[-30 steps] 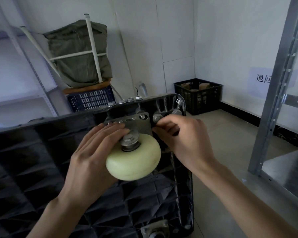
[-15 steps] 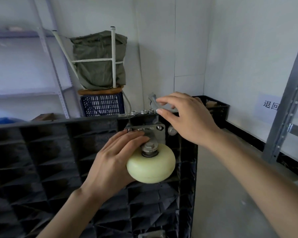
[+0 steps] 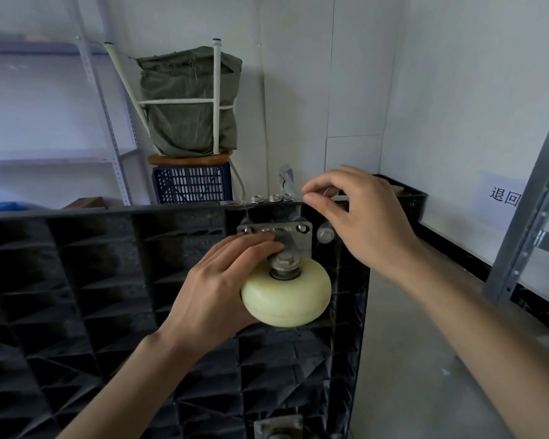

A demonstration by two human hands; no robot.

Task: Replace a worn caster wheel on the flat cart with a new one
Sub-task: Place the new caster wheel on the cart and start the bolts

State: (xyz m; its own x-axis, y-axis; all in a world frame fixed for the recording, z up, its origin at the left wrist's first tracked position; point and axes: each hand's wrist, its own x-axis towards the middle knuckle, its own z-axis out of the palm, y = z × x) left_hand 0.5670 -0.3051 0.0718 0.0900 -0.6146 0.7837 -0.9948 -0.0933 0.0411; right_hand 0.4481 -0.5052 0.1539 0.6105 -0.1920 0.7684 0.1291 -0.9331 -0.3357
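Note:
The black flat cart stands on its side with its ribbed underside toward me. A cream caster wheel on a metal mounting plate sits at the cart's upper right corner. My left hand holds this caster from the left, its fingers laid over the fork and its thumb hidden behind the wheel. A row of loose bolts lies on the cart's top edge. My right hand is at the right end of that row, thumb and forefinger pinched on what looks like a bolt.
Another caster plate shows at the bottom edge. Behind the cart are a blue crate with a stool and a green bag, a black crate in the corner, and metal shelving on the right. Bare floor lies right of the cart.
My right hand left the bolt beside the mounting plate and rose to the cart's top edge, where its thumb and forefinger closed. My left hand stayed on the caster. The camera moved closer.

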